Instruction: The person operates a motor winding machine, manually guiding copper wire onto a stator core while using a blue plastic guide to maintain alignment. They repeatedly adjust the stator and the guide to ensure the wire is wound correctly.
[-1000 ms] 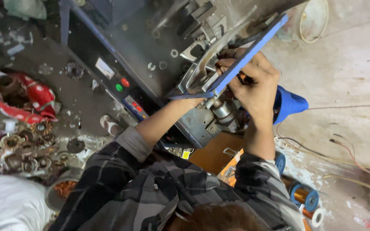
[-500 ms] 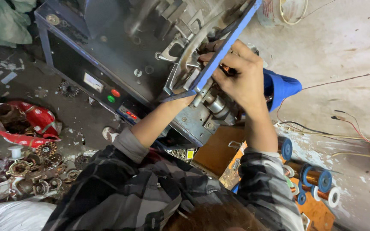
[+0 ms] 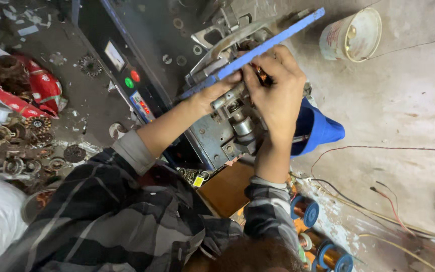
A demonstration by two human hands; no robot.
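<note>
blue bar (image 3: pixel 273 40) crowding hands above, bare floor (image 3: pixel 404 100) open rightward

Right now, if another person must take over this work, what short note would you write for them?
Left hand: gripping the blue flat bar at the machine's metal mechanism.
Right hand: closed over a small reddish part beside the bar; what it is cannot be told.
Nearby: copper wire spools on the floor, white bucket beyond the machine.
Done: both hands placed at the mechanism.
Left: not clear from this view.
</note>
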